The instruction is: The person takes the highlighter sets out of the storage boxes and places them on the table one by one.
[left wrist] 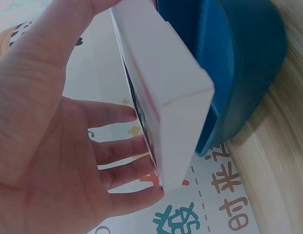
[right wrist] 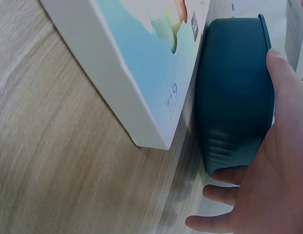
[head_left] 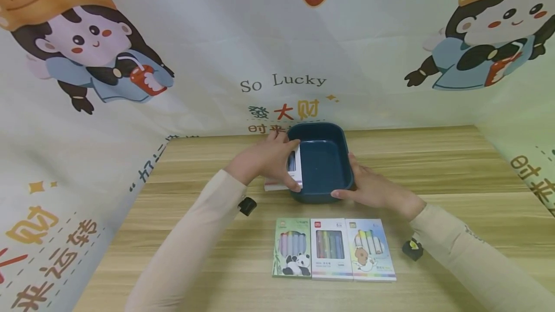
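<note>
My left hand (head_left: 270,158) holds a white marker box (head_left: 298,170) with a window in its face, thumb at one edge and fingers spread along the other. In the left wrist view this box (left wrist: 166,83) is tilted beside the blue bin (left wrist: 258,63). From the head view it overlaps the left rim of the bin (head_left: 318,198). My right hand (head_left: 373,188) rests on the bin's front right corner. Seen from the right wrist, its thumb (right wrist: 279,66) lies at the rim, with fairly straight fingers against and past the outer wall.
Three pen boxes lie side by side nearer me: a green panda box (head_left: 292,266), a white windowed box (head_left: 318,267) and a pale blue box (head_left: 381,264). The wooden table (head_left: 173,235) meets a printed cloth (head_left: 368,61) behind the bin and at both sides.
</note>
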Tool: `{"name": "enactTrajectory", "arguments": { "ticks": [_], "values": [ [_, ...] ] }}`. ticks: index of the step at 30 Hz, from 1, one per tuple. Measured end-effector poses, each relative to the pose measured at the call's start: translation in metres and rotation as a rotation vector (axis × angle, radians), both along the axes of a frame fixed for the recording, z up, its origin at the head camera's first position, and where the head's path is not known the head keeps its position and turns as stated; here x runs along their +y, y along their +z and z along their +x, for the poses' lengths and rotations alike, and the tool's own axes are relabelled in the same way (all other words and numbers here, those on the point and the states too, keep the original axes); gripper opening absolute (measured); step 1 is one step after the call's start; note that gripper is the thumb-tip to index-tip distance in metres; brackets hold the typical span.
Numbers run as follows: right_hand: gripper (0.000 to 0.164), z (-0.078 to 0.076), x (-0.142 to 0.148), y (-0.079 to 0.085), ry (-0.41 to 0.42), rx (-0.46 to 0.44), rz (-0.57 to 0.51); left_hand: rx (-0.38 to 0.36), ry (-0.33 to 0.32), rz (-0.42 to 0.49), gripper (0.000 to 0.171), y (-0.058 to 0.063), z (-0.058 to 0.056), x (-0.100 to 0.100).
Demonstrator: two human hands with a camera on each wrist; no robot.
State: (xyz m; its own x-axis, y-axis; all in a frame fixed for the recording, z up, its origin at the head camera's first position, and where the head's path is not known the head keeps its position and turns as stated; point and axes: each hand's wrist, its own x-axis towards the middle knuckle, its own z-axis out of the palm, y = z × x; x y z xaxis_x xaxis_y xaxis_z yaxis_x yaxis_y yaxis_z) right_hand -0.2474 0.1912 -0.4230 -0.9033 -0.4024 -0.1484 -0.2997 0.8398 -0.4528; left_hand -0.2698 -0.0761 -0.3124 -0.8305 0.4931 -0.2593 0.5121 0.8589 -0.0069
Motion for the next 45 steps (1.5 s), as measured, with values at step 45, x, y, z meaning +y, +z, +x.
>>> {"name": "enactTrajectory", "arguments": {
  "ticks": [45],
  "values": [
    [0.124,0.0,0.0,0.001,-0.004,-0.009,0.012,0.02,-0.006,0.072,0.122,-0.008,0.025,-0.032]
  ]
}}
